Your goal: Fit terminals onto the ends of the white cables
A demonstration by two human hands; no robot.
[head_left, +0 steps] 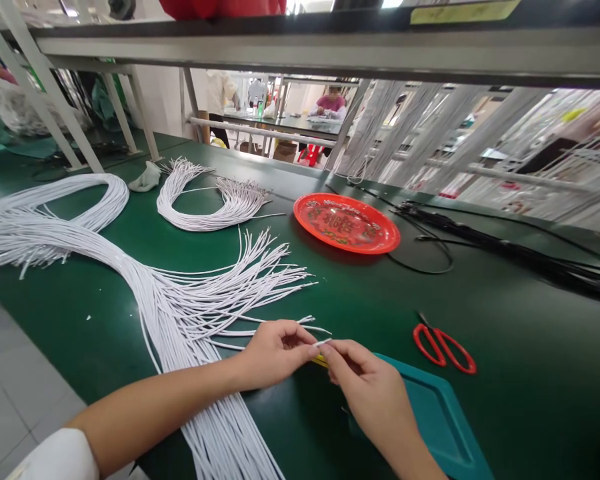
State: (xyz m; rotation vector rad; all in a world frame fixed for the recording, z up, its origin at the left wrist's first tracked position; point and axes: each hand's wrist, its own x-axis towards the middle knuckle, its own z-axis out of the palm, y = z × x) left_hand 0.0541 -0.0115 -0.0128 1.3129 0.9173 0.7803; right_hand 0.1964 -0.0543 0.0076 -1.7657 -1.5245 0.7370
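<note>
My left hand (275,353) is closed in a pinch on a thin white cable (323,343), whose short end shows between my two hands. The fingertips of my right hand (373,387) are closed on the other side of that same end. Just under the fingertips shows a small yellow piece (321,360), mostly hidden by the hands. Beneath my left forearm runs a thick bundle of white cables (165,313), its loose ends fanning out to the right. Partly behind my right hand lies a teal plastic tray (443,417).
Red-handled scissors (443,347) lie to the right. Farther back are a red round tray (347,223), a coiled white bundle (195,217) and black cables (510,250). A shelf beam (300,53) crosses above the green table (330,293). Another person (330,105) sits in the background.
</note>
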